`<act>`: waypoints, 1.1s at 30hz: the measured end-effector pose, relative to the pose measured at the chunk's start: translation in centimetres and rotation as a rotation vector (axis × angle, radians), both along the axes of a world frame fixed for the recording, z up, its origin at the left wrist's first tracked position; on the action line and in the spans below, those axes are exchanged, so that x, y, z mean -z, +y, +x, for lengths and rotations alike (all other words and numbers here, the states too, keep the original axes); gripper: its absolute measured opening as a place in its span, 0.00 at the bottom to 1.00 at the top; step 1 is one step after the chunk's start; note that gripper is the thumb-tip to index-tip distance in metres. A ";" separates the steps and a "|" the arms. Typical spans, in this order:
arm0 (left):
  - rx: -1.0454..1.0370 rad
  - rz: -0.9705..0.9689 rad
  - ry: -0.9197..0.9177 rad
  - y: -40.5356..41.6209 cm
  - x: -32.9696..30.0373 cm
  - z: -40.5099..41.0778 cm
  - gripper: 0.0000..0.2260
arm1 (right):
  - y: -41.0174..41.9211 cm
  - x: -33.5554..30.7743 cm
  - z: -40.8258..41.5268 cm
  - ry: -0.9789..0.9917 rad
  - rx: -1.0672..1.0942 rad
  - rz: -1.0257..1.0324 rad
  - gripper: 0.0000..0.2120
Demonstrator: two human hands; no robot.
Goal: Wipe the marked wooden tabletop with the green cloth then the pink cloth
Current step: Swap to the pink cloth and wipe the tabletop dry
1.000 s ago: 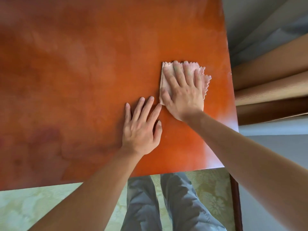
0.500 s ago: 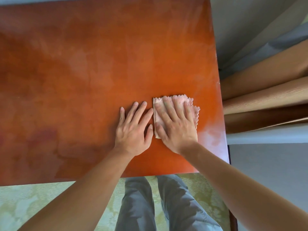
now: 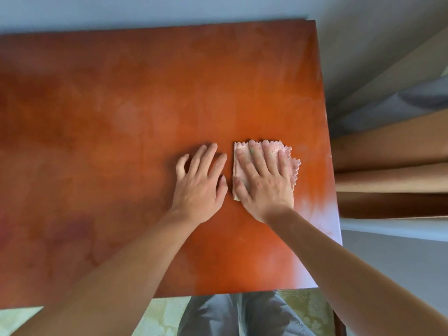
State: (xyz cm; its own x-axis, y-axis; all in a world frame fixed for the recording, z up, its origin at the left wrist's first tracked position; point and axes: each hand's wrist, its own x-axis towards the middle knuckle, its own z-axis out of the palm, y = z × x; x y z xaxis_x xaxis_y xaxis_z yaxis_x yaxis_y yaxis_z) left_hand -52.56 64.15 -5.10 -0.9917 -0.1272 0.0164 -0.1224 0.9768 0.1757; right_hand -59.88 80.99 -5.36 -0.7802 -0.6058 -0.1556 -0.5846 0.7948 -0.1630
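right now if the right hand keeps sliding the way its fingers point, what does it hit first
Nothing, as far as the view shows: the right hand, flat on the pink cloth, points across bare wooden tabletop toward its far edge, with the grey wall beyond.

Left hand [image 3: 200, 183] flat, fingers spread; right hand [image 3: 263, 177] flat, palm down

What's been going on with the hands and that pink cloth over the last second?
The right hand slid the pink cloth back along the wooden tabletop toward the person, then seems to have paused or begun pushing out again; the head camera shifted too, so the last bit is hard to judge. Unchanged: the cloth stays pressed flat under the open palm, and the left hand stays spread flat on the wood just beside it. Nothing was picked up or released.
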 end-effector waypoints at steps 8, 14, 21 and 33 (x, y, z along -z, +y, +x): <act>0.021 0.047 -0.086 -4.7 0.2 -10.5 0.24 | -4.5 -0.1 -7.6 -0.003 0.104 0.021 0.32; 0.033 0.084 0.027 -5.5 1.0 -11.1 0.22 | -8.5 -0.4 -15.7 0.019 0.188 0.033 0.33; 0.017 0.112 0.065 -5.2 1.3 -11.2 0.23 | -12.1 -0.7 -19.7 0.024 0.234 0.050 0.33; 0.007 0.115 0.072 -5.1 1.0 -11.1 0.18 | -22.1 -0.8 -20.4 -0.020 0.009 0.053 0.32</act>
